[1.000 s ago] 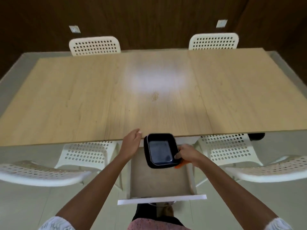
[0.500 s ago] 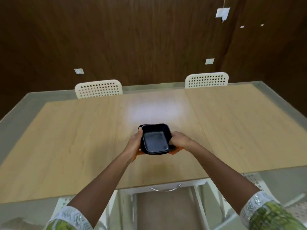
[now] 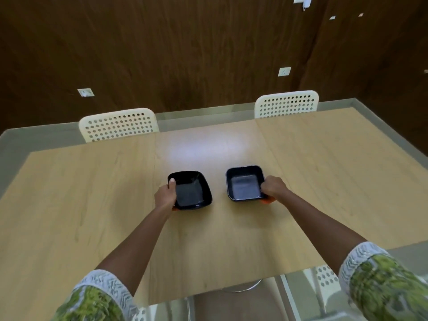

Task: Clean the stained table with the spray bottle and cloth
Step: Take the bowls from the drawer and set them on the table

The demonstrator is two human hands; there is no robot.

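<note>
Two black square dishes lie side by side on the light wooden table (image 3: 92, 205). My left hand (image 3: 165, 196) grips the left dish (image 3: 192, 192) at its left rim, thumb over the edge. My right hand (image 3: 273, 188) grips the right dish (image 3: 244, 184) at its right rim. A bit of orange shows under each hand at the dishes' near edges. No spray bottle or cloth is in view, and no stain shows on the table top.
Two white perforated chairs stand at the table's far side, one at the left (image 3: 118, 125) and one at the right (image 3: 286, 104). A dark wood-panelled wall (image 3: 185, 54) rises behind. An open drawer (image 3: 238, 304) sits under the near table edge.
One second ago the dishes were stacked over the open drawer. Half a second ago both hands held the stack over the table. Now the dishes are apart, one in each hand.
</note>
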